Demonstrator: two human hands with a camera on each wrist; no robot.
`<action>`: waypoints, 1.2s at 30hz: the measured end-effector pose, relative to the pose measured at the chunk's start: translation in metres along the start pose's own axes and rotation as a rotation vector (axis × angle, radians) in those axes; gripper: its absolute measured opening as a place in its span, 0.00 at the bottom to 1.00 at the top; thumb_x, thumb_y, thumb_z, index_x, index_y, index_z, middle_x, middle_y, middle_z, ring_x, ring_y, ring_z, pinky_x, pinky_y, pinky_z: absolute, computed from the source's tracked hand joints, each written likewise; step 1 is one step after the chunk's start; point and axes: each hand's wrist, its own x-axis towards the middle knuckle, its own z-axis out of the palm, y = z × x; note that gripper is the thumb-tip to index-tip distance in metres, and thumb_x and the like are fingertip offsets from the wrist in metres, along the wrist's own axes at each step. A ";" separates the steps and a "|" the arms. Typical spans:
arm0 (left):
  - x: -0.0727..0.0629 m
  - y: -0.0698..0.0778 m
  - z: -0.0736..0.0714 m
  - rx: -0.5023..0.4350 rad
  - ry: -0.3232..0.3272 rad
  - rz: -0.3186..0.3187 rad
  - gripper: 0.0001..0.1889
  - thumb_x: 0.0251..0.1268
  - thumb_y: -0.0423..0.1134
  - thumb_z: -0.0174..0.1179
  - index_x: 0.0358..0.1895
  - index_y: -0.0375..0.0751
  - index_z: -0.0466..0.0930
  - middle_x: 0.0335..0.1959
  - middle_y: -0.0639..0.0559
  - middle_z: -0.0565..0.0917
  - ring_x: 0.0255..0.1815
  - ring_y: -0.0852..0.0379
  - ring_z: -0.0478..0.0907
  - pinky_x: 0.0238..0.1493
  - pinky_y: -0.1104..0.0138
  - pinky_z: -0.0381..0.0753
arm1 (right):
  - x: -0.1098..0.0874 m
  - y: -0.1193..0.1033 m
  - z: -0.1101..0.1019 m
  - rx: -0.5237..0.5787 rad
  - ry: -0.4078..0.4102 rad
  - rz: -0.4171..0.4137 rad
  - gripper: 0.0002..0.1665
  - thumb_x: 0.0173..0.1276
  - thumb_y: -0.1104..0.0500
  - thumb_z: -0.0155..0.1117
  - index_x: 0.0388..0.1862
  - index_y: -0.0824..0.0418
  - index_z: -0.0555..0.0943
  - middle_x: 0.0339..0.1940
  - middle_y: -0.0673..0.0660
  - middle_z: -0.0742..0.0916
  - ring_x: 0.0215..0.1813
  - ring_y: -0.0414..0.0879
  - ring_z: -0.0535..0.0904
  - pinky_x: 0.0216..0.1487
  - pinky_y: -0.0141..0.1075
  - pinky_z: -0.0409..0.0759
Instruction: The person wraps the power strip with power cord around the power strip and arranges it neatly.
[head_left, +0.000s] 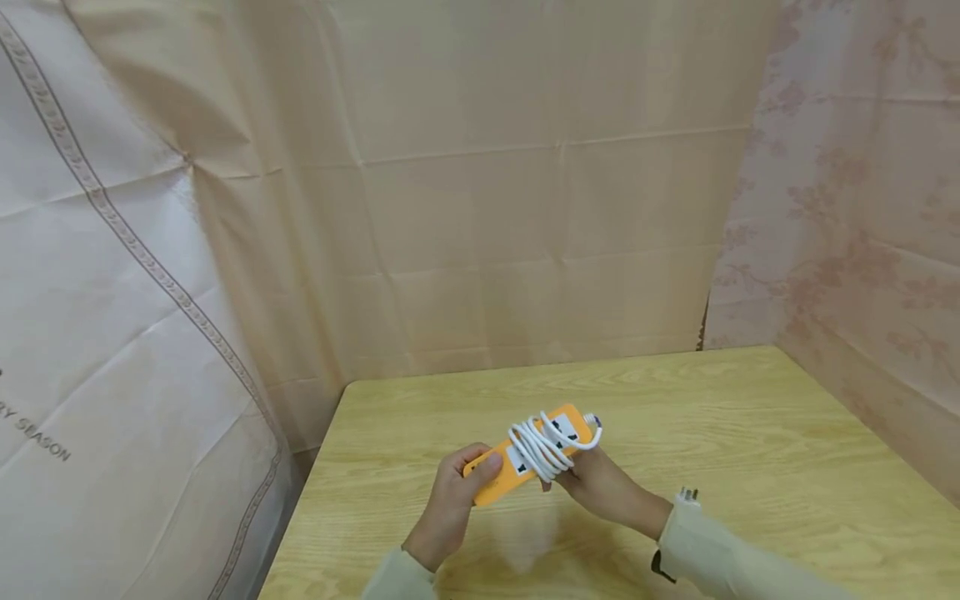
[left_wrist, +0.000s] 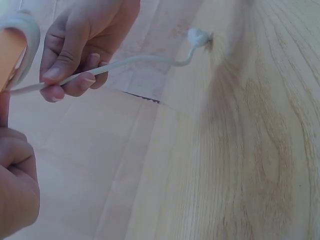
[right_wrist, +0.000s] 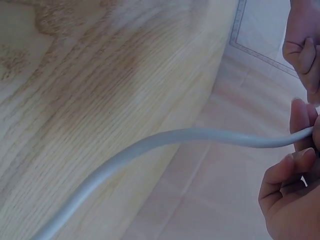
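An orange power strip (head_left: pixel 491 492) with white socket panels is tilted above the table in the head view, several turns of white cord (head_left: pixel 542 450) wound round its middle. My left hand (head_left: pixel 453 492) grips its near end, thumb on top. Beyond the strip, my right hand (head_left: pixel 606 487) is partly hidden by it. The left wrist view shows that right hand (left_wrist: pixel 82 45) pinching the loose cord (left_wrist: pixel 135 60) between thumb and fingers. That cord ends in a white plug (left_wrist: pixel 199 37), whose prongs show beside my right sleeve in the head view.
A wood-grain table (head_left: pixel 390 417) lies beneath both hands. Beige cloth (head_left: pixel 540 208) hangs behind it, flower-patterned cloth (head_left: pixel 862 208) on the right, and a pale printed sheet (head_left: pixel 112 375) on the left.
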 end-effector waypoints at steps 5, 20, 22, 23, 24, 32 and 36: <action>0.002 -0.002 0.001 -0.010 0.079 -0.020 0.11 0.78 0.43 0.59 0.42 0.39 0.85 0.33 0.51 0.83 0.31 0.61 0.78 0.32 0.69 0.78 | 0.003 0.004 0.004 0.041 -0.007 -0.075 0.10 0.73 0.69 0.64 0.42 0.52 0.81 0.30 0.40 0.83 0.35 0.31 0.77 0.36 0.31 0.78; 0.009 -0.002 0.006 0.076 0.260 0.020 0.16 0.72 0.46 0.65 0.41 0.32 0.85 0.33 0.50 0.80 0.31 0.59 0.74 0.31 0.69 0.74 | 0.002 0.004 0.008 0.054 -0.018 -0.073 0.08 0.77 0.64 0.61 0.40 0.55 0.85 0.27 0.44 0.84 0.29 0.32 0.77 0.31 0.29 0.78; 0.010 -0.002 0.007 0.083 0.272 0.025 0.16 0.72 0.46 0.66 0.41 0.33 0.85 0.33 0.50 0.81 0.32 0.58 0.75 0.32 0.69 0.75 | 0.003 0.004 0.008 0.055 -0.019 -0.062 0.08 0.77 0.64 0.61 0.40 0.56 0.85 0.27 0.44 0.84 0.29 0.35 0.78 0.31 0.29 0.78; 0.010 -0.002 0.007 0.083 0.278 0.028 0.16 0.72 0.46 0.66 0.41 0.33 0.85 0.33 0.50 0.81 0.32 0.58 0.75 0.32 0.69 0.75 | 0.003 0.004 0.008 0.053 -0.020 -0.057 0.07 0.77 0.64 0.61 0.40 0.56 0.85 0.27 0.44 0.84 0.29 0.34 0.78 0.31 0.29 0.79; 0.010 -0.001 0.007 0.080 0.284 0.031 0.16 0.72 0.46 0.66 0.42 0.33 0.85 0.34 0.49 0.81 0.32 0.58 0.75 0.32 0.69 0.75 | 0.003 0.004 0.008 0.051 -0.029 -0.043 0.08 0.77 0.63 0.61 0.39 0.55 0.85 0.26 0.44 0.84 0.29 0.33 0.77 0.31 0.29 0.79; 0.013 0.001 -0.004 0.097 0.399 0.053 0.18 0.72 0.49 0.66 0.41 0.32 0.85 0.32 0.49 0.80 0.29 0.59 0.72 0.29 0.70 0.72 | -0.007 0.006 0.012 0.050 -0.070 -0.008 0.09 0.75 0.63 0.63 0.35 0.51 0.84 0.24 0.40 0.84 0.26 0.29 0.71 0.26 0.27 0.74; 0.013 -0.001 -0.007 0.135 0.431 0.078 0.17 0.72 0.47 0.66 0.39 0.33 0.85 0.32 0.49 0.81 0.30 0.58 0.74 0.30 0.68 0.74 | -0.007 0.004 0.013 0.058 -0.084 0.012 0.10 0.75 0.62 0.64 0.34 0.49 0.84 0.24 0.40 0.83 0.25 0.27 0.67 0.23 0.27 0.70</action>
